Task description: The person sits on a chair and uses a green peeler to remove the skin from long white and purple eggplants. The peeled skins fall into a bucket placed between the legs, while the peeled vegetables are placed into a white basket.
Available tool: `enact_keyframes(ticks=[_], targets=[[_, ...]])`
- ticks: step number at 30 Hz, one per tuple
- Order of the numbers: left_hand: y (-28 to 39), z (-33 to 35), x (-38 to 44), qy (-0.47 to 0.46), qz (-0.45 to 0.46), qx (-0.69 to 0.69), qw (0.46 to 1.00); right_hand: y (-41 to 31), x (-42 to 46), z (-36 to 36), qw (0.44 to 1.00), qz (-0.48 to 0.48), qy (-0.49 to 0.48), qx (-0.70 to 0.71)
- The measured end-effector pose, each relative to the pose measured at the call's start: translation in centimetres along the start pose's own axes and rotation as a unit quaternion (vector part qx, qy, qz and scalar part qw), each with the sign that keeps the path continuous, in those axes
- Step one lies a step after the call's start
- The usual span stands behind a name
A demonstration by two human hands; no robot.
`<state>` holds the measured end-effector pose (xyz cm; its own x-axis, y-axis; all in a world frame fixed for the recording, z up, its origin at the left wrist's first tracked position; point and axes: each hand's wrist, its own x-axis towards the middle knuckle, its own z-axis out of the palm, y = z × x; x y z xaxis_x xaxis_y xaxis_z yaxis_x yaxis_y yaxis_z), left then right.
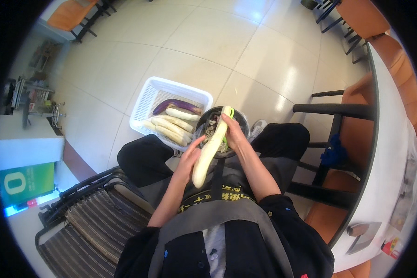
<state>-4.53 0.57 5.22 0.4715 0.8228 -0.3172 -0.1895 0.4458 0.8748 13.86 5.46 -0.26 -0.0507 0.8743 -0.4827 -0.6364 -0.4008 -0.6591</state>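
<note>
A long peeled eggplant (210, 149) lies slanted between my hands, above a round bin (242, 121) lined with a clear bag and holding dark and pale peelings. My right hand (233, 131) is closed around its upper part, together with a green-handled tool, probably a peeler (232, 113), mostly hidden behind the eggplant. My left hand (190, 160) is against the eggplant's lower left side, fingers extended; whether it grips is hard to tell. To the left, a white plastic basket (136, 118) holds an unpeeled purple eggplant (175, 103) and several peeled eggplants (172, 128).
The basket and bin stand on a tiled floor (201, 41) before my knees. A striped folding recliner (100, 226) is at the lower left. At right are orange chairs with black legs (333, 111), holding a blue cloth (334, 151), and a white table (378, 173).
</note>
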Motion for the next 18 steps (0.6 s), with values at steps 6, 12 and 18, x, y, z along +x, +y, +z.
enact_keyframes(ticks=[6, 12, 18], targets=[[0.6, 1.4, 0.9, -0.057, -0.119, -0.303, 0.944, -0.1, -2.2, 4.1, 0.994, -0.037, 0.017, -0.104], [-2.6, -1.8, 1.0, 0.000, -0.184, -0.321, 0.929, -4.7, -5.2, 4.5, 0.984, -0.114, -0.036, 0.132], [-0.8, 1.0, 1.1, 0.158, -0.235, -0.329, 0.901, -0.9, -7.4, 7.7, 0.979, 0.045, -0.084, 0.183]])
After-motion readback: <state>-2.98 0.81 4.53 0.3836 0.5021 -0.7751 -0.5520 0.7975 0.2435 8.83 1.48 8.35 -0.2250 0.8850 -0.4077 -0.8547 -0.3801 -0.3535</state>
